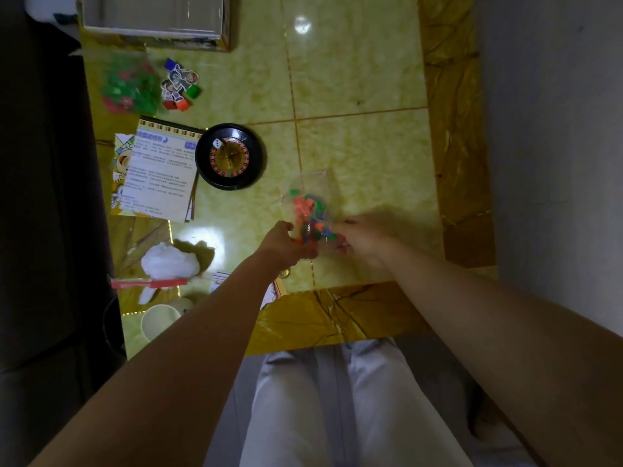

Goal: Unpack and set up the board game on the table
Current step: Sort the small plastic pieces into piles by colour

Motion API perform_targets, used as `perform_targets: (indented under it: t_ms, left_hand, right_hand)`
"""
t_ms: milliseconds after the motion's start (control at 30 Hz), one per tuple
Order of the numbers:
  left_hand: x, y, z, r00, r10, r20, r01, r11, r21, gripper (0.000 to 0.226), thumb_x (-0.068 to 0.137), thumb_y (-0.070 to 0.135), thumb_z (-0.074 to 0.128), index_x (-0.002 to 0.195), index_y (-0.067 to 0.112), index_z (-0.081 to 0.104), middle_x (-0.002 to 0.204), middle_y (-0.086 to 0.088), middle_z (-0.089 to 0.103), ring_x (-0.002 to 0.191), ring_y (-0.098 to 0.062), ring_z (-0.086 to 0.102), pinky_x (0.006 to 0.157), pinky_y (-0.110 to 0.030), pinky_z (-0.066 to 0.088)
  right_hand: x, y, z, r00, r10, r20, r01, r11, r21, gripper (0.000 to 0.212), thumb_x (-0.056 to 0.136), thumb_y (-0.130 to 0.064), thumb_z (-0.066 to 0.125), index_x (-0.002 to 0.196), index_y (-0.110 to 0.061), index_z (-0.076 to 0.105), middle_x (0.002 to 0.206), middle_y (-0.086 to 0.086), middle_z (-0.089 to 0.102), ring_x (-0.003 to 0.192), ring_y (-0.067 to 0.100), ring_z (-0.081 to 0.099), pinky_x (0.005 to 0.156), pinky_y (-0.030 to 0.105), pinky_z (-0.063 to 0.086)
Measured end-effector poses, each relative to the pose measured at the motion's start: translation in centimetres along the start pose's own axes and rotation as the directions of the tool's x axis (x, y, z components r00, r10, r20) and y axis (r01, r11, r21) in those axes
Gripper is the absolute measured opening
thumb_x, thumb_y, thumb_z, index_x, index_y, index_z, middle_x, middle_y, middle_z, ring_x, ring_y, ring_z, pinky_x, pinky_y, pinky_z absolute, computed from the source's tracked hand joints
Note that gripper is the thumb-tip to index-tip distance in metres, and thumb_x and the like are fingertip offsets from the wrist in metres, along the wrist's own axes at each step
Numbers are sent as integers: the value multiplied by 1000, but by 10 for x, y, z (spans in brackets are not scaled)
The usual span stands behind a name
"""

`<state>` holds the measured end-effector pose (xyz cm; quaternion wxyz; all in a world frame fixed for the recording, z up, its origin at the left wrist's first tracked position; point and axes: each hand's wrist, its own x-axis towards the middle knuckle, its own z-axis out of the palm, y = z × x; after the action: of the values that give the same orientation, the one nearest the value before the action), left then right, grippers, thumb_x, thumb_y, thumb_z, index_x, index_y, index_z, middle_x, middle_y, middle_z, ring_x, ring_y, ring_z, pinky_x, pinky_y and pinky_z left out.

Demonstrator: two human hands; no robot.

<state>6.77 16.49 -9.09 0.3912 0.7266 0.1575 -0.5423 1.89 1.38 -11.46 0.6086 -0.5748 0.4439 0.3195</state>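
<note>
A small clear plastic bag (308,205) full of coloured game pieces hangs over the yellow table (364,136). My left hand (285,244) grips its lower left part and my right hand (362,239) pinches its lower right part. A black roulette wheel (230,156) with a white die on it sits to the left. Beside it lies a printed rule sheet (158,173). Farther back are cardboard character figures with coloured stands (178,84), a bag of green and red pieces (129,84), and the open game box (155,18).
A crumpled white wrapper (170,261), a red strip (150,283) and a white paper cup (160,321) lie near the table's left front. A stack of cards (219,279) peeks out by my left forearm. The table's brown border (462,163) runs along the right.
</note>
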Motion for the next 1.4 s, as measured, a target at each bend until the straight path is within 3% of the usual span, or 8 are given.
perform_targets:
  t_ms: [167,333,533,733,1000,1167,1300,1400]
  left_hand:
    - [-6,7,-5,1000,-2,-23,1,1000,-4,76,76,0,77,139,1,35,110,-23,65,92,-34,63,84,-44,51]
    - [-8,13,-8,998,19,-56,-18,1000,18,71,78,-1,74,139,-1,37,107,-24,65,84,-29,60,77,-38,49]
    - [-13,17,-8,997,33,-72,-30,998,46,67,81,3,73,138,-2,38,102,-19,65,80,-25,59,62,-27,46]
    - [-15,21,-11,995,58,-87,-51,996,76,67,83,10,73,139,-1,38,99,-18,65,67,-16,57,59,-25,43]
    - [-23,30,-13,985,118,-128,-126,991,-52,62,88,53,57,127,5,51,89,-10,67,62,-16,56,58,-27,40]
    - [-23,36,-13,988,-9,-155,-15,989,-148,58,100,54,28,122,6,53,89,-14,67,66,-20,60,61,-28,44]
    - [-25,37,-6,993,-116,-38,106,972,-212,67,96,63,29,109,4,57,91,-15,70,71,-22,65,63,-29,49]
    - [-26,40,1,993,-113,21,115,958,-264,57,96,58,38,101,5,58,89,-14,71,71,-23,66,62,-27,49]
  right_hand:
    - [-11,-13,-5,1000,-28,-13,28,1000,5,21,89,-28,67,83,-10,59,75,5,58,69,18,59,58,25,50]
    - [-17,-24,-8,999,-43,-32,42,999,-26,29,88,-31,68,75,-8,56,66,7,54,51,16,52,42,20,43]
    - [-21,-28,-7,997,-49,-58,48,999,-18,22,93,-21,60,75,-8,55,67,9,58,51,19,54,38,18,42]
    - [-22,-31,-11,997,-44,-60,41,998,-54,24,95,-24,55,76,-10,53,69,8,61,51,15,56,40,20,44]
    - [-30,-44,-18,985,-124,-119,115,990,-79,33,97,-34,51,78,-8,58,65,8,61,47,12,54,44,20,43]
    - [-38,-49,-26,980,-132,-151,122,990,-69,40,98,-37,48,88,-2,63,63,7,59,48,13,50,42,18,41]
    - [-40,-48,-36,990,-115,-81,104,987,-126,46,97,-46,45,86,-5,63,63,5,61,49,13,50,47,21,41]
    - [-38,-48,-39,992,-115,-49,108,986,-125,51,96,-50,44,88,-4,64,65,5,62,51,13,52,49,22,43]
